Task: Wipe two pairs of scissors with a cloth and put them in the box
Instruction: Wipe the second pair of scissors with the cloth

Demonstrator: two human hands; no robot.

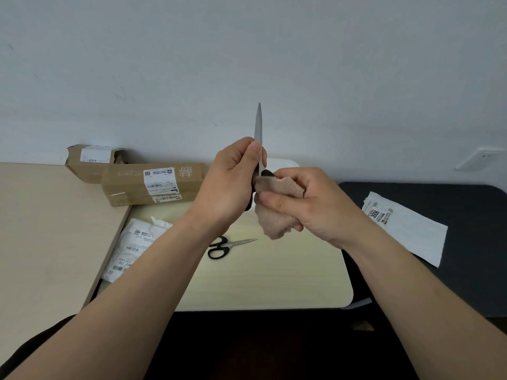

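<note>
My left hand (pixel 229 182) grips a large pair of scissors (pixel 258 127) near the pivot, its steel blades closed and pointing straight up, its black handles mostly hidden behind my hand. My right hand (pixel 310 204) holds a beige cloth (pixel 277 215) pressed against the handle end of those scissors. A smaller pair of black-handled scissors (pixel 223 246) lies flat on the pale board (pixel 274 283), below my hands, tips pointing right. A long brown cardboard box (pixel 129 185) lies at the back left.
A second torn brown box (pixel 82 163) sits behind the long one against the wall. A white mailer bag (pixel 129 242) lies at the board's left edge. A white labelled bag (pixel 406 229) rests on the dark table (pixel 466 283) to the right.
</note>
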